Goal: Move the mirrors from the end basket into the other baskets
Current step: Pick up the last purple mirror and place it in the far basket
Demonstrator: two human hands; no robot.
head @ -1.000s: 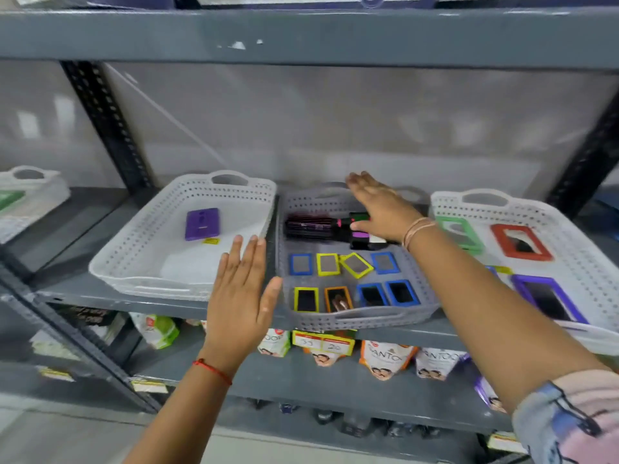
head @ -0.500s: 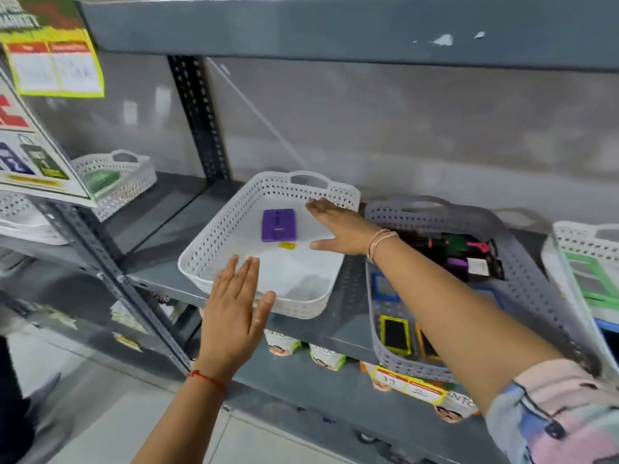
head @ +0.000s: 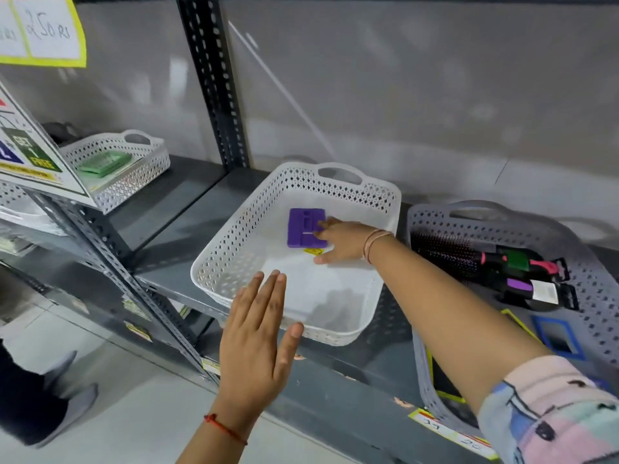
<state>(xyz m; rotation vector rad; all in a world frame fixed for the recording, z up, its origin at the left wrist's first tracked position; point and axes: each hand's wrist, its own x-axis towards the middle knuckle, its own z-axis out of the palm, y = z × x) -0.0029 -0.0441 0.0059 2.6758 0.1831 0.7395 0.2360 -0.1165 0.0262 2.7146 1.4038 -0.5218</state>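
A purple-framed mirror [head: 303,227] lies face down in the back of a white perforated basket [head: 231,252], with a small yellow sticker [head: 314,251] beside it. My right hand [head: 345,242] reaches into this basket. Its fingertips touch the mirror's right edge and the thumb is spread apart below. In front of the basket's near rim my left hand [head: 258,339] hovers flat with the fingers extended, holding nothing. To the right, a grey basket [head: 435,216] holds a blue-framed mirror [head: 556,333] and yellow-framed ones partly hidden under my right arm.
Hair brushes [head: 469,256] lie at the back of the grey basket. Another white basket [head: 134,175] with a green item [head: 105,162] stands on the shelf section to the left, past the upright post [head: 214,82]. A hanging sign [head: 30,152] juts in at the left.
The view has swung left. My right hand left the grey basket, crossed into the white basket and now touches the purple mirror. My left hand stays open near the front rim.
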